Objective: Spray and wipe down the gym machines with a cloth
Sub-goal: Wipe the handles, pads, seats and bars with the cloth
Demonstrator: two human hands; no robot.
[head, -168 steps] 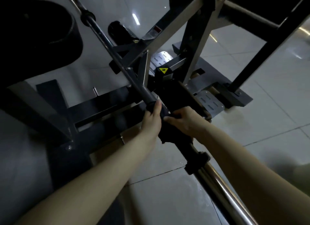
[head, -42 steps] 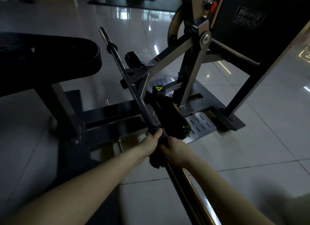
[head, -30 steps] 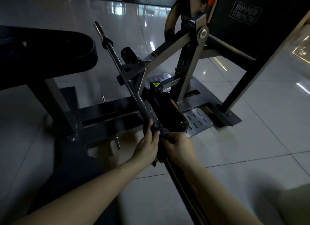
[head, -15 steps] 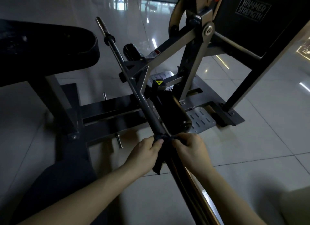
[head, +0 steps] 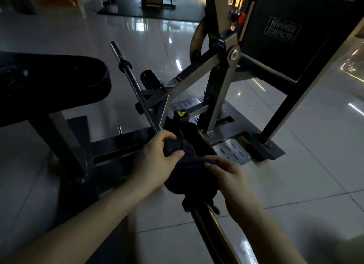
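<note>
pinching the dark cloth (head: 190, 170) with left hand (head: 157, 161) and right hand (head: 228, 177), wadded fat over the bar (head: 206, 226) now, not the thin strip of half a second back. looks like regathering for another pass up toward the machine frame (head: 218, 90).

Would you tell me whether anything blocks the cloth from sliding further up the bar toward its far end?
Yes. Just beyond the left hand, the grey frame struts join the bar, so the cloth likely cannot slide straight past; a collar sits further up.
</note>
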